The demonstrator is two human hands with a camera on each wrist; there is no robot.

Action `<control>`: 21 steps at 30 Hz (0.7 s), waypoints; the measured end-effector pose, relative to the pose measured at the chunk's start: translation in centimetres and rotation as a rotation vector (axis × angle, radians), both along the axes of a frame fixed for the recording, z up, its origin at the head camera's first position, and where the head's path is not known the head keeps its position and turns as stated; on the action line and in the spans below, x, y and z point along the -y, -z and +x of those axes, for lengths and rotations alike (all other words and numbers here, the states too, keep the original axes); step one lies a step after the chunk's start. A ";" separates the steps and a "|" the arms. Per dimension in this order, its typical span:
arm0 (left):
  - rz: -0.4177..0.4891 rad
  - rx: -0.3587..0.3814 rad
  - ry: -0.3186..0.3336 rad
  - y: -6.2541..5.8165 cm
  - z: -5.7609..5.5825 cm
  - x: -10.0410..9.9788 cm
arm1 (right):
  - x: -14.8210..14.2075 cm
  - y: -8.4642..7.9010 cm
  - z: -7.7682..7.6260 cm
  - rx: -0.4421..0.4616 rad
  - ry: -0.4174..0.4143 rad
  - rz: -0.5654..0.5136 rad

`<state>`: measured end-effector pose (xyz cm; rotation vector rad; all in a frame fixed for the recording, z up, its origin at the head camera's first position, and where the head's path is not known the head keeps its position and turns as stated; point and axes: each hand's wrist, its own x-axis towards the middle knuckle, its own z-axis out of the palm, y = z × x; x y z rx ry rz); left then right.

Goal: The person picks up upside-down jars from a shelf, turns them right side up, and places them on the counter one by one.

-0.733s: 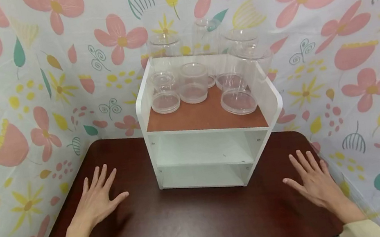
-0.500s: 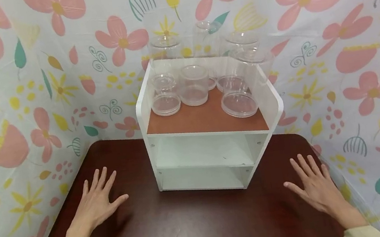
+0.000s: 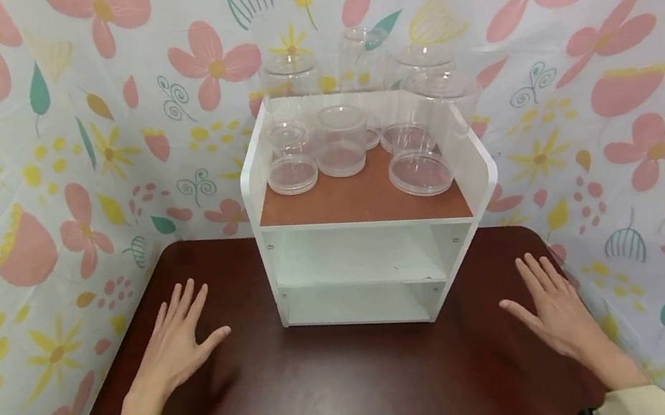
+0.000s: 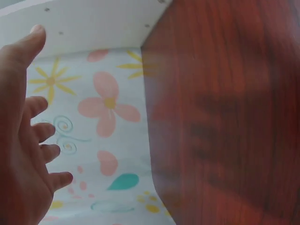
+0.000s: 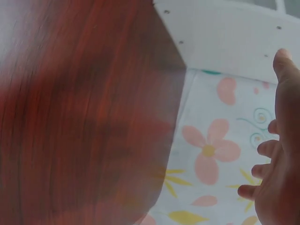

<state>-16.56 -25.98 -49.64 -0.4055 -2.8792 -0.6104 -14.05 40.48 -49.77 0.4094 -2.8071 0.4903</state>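
Observation:
My left hand [image 3: 175, 348] is over the left side of the dark table, palm down, fingers straight and spread, holding nothing. On the opposite side my right hand [image 3: 555, 317] is held the same way, thumb toward the middle. Between them, farther back, a white two-tier shelf unit [image 3: 344, 223] stands on the table. Several clear jars are on its brown top, among them a left jar [image 3: 293, 176], a middle jar [image 3: 341, 148] and a front right jar [image 3: 421, 173]. Both hands are apart from the unit. In the wrist views, the left thumb [image 4: 33, 42] and right thumb [image 5: 282, 65] overlap its side panels.
The reddish-brown table [image 3: 337, 402] has rounded back corners. Floral cloth [image 3: 216, 131] hangs close behind and along both sides. Two compartments, an upper compartment [image 3: 356, 258] and a lower compartment [image 3: 354, 305], face me. Taller clear jars rise behind the front ones.
The head view shifts slightly. Both hands stay nearly in place, fingers still spread, and the shelf unit and jars have not moved.

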 end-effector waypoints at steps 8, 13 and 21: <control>0.244 0.075 -0.007 -1.7 -0.2 -2.4 | 1.9 -2.2 1.1 -0.035 0.030 -0.289; 0.439 0.058 0.027 -2.4 -0.4 -4.5 | 3.4 -3.9 1.6 -0.108 0.084 -0.432; 0.684 0.046 0.060 -4.5 -0.9 -7.7 | 5.2 -7.6 1.7 -0.049 0.103 -0.621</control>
